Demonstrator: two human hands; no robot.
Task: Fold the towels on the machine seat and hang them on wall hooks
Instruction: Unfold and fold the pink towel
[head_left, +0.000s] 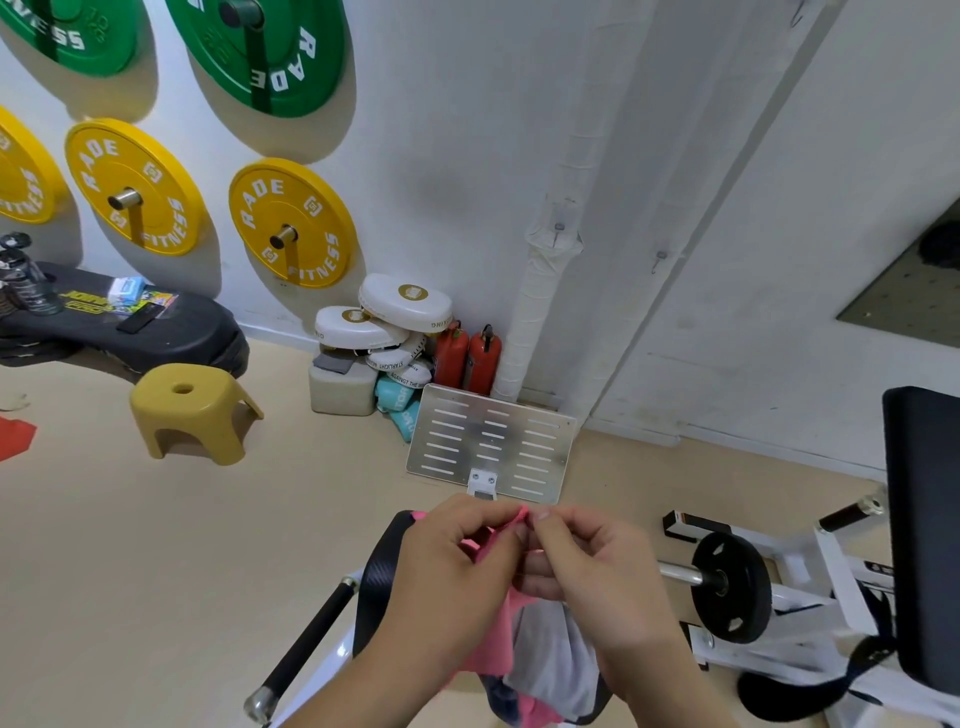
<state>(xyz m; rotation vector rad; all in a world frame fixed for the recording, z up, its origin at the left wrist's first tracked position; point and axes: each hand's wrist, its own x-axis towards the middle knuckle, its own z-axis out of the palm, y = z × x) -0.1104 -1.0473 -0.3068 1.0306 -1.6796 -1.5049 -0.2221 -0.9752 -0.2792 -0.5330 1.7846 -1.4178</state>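
Both hands are raised together over the seat (382, 566), knuckles up, fingers curled. The left hand (457, 564) and right hand (592, 566) pinch the top edge of a pink towel (491, 649), which hangs down between them beside a grey towel (556, 660).

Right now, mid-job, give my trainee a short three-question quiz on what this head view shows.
1. True or false: both the left hand and the right hand pinch the pink towel.
2. What lies under the pink towel on the machine seat? A) a grey-white towel B) a yellow stool C) a green plate
3. Fill in: two small ____ stick out of the white wall, up and to the right of the hands.

Key: 1 true; 2 A; 3 hooks.
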